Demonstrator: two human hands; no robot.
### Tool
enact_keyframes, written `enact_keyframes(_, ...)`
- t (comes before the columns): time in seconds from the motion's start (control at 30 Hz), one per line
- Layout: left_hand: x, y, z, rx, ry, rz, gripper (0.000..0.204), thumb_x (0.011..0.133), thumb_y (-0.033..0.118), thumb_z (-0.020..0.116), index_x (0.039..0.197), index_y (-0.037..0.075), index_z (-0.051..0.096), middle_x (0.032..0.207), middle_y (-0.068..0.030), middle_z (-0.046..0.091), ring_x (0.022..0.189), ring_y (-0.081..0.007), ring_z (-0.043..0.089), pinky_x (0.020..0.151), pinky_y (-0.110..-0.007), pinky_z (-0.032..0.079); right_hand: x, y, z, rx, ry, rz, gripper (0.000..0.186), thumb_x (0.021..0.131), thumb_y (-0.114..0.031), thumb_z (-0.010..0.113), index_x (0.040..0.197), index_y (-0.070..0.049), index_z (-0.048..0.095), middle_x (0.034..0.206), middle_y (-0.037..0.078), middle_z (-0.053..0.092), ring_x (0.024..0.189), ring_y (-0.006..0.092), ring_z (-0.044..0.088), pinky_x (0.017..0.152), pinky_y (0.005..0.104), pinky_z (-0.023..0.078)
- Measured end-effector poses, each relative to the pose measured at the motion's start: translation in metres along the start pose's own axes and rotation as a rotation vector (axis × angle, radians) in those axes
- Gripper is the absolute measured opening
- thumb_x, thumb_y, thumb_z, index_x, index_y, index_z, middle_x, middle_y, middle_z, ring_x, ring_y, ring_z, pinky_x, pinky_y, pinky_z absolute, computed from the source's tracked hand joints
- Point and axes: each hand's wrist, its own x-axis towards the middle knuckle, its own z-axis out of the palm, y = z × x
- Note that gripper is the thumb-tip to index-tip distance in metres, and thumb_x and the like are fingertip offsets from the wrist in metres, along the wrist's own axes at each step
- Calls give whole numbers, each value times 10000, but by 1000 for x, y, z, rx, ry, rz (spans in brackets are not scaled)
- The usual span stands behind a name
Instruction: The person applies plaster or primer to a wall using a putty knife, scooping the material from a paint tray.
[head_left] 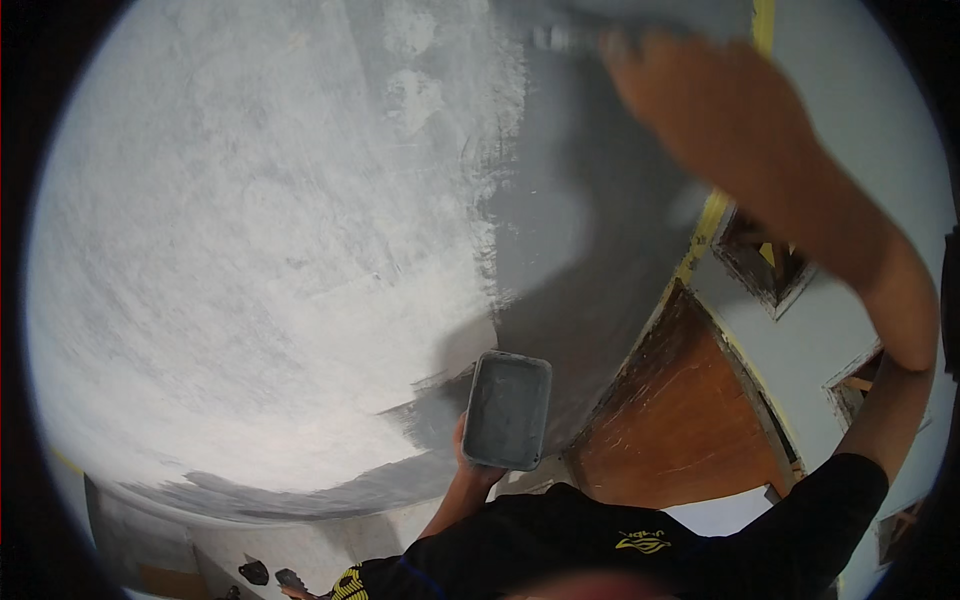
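Note:
My left hand (478, 465) grips a rectangular grey tub (508, 412) from its side and underside, with grey paint coating the inside. High on the wall, my right hand (650, 60) is closed around a paintbrush (562, 40), both smeared by motion. The brush is at the freshly dark grey part of the wall (620, 230), and its bristles are blurred. To the left, the wall surface (250, 250) is pale and patchy, with a ragged edge where the dark paint stops.
Yellow tape (708, 220) runs along the dark paint's right border. Beyond it are a brown wooden panel (680, 410) and a pale wall with diamond-shaped openings (765, 260). At the lower left, another person's hand (295, 592) shows beside a dark object (290, 578).

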Motion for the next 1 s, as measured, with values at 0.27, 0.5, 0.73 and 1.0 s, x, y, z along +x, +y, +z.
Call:
enact_keyframes(0.27, -2, 8, -1, -4, -39, -18, 571, 1000, 445, 413, 1424, 74, 503, 1410, -159, 553, 1269, -371, 558, 1045, -559, 471, -57, -39, 22, -471, -559, -469, 53, 824, -87, 663, 865, -56, 673, 701, 61, 699, 702, 216, 736, 573, 347, 552)
enact_keyframes(0.5, 1, 10, 0, 45, 48, 51, 517, 1014, 405, 416, 1389, 66, 525, 1353, -156, 589, 1203, -357, 600, 990, -528, 516, 19, 18, -27, -599, -213, -642, 324, 906, -97, 596, 1226, -59, 630, 760, 45, 610, 622, 187, 655, 528, 332, 511)
enact_keyframes(0.73, 9, 11, 3, 2, -97, 61, 534, 1022, 413, 346, 1381, 71, 544, 1348, -149, 604, 1208, -356, 599, 1020, -545, 485, 52, -23, -70, -1097, 75, -136, 144, 925, -121, 595, 1025, -43, 663, 754, 117, 671, 759, 267, 702, 672, 421, 575)
enact_keyframes(1.0, 14, 12, -3, 57, 24, 41, 500, 1023, 403, 404, 1383, 79, 530, 1356, -141, 587, 1201, -330, 602, 993, -508, 516, -13, -24, -4, -1058, 59, -551, 87, 786, -123, 660, 737, -109, 590, 591, -5, 556, 511, 123, 621, 444, 277, 452)
